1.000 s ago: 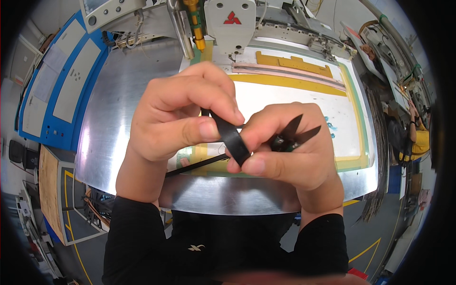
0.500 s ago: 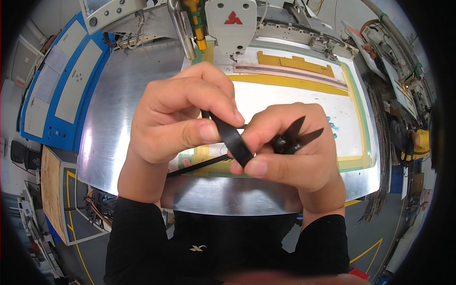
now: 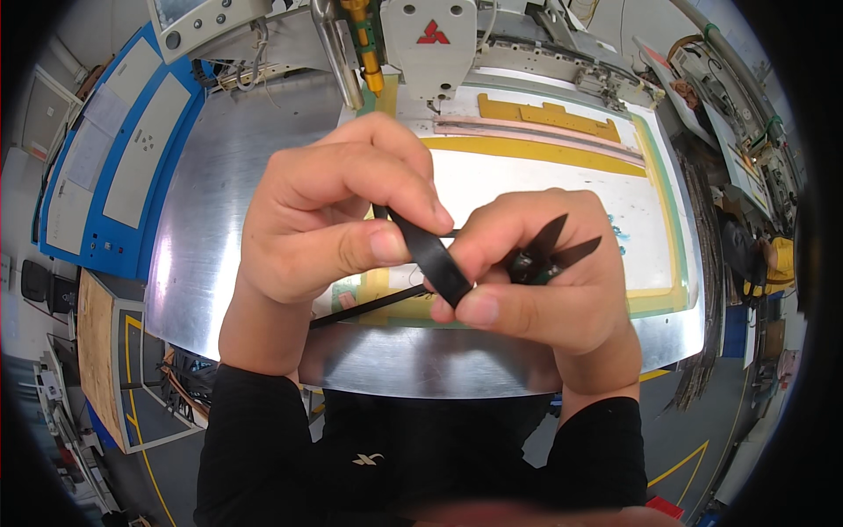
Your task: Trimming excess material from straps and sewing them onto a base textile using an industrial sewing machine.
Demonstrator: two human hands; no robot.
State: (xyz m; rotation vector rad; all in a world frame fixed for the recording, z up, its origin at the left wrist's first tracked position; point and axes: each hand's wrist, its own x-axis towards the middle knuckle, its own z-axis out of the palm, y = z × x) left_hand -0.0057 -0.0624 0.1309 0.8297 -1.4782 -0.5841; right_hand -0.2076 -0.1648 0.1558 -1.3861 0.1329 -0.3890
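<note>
Head view: we clamped a curved, glossy black strap (image 3: 435, 263) in left hand (image 3: 338, 198) and right hand (image 3: 566, 303), seemingly midway, black-bladed snips (image 3: 546, 241) idle.

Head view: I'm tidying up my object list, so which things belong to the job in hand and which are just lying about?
In hand:
black strip, pinched by the left hand and right hand
scissors-like tool, tucked in the right hand

Apparently just lying about, untouched:
yellow plate on the white surface
pink strip beside it

The co-worker's arm (image 3: 772, 254) at right seems lowered.
</note>
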